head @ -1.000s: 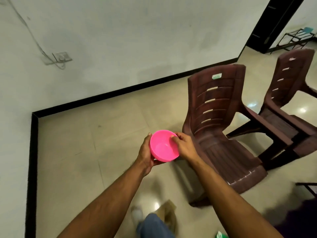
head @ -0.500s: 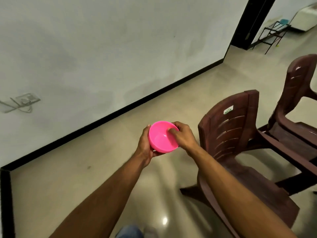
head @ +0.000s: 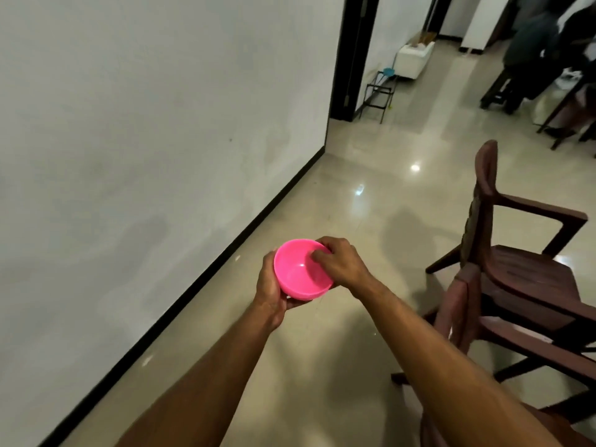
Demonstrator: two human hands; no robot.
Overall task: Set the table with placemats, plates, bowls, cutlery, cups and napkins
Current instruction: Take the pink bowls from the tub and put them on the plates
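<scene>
Glossy beige floor point(head: 371, 201) runs along a pale wall point(head: 145, 124) with a dark skirting, and brown plastic chairs point(head: 516, 285) stand at the right. Held up in front of the person is a pink bowl point(head: 301, 271): the left hand point(head: 269, 288) cups it from beneath, while the right hand point(head: 342, 262) pinches its far rim, fingers point(head: 317, 253) curled over the edge into the bowl

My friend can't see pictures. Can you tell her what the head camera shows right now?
Two bare hands hold a pink bowl above a shiny floor: the left hand cups its side, the right hand grips its rim. A white wall runs along the left, and brown plastic chairs stand on the right.
</scene>
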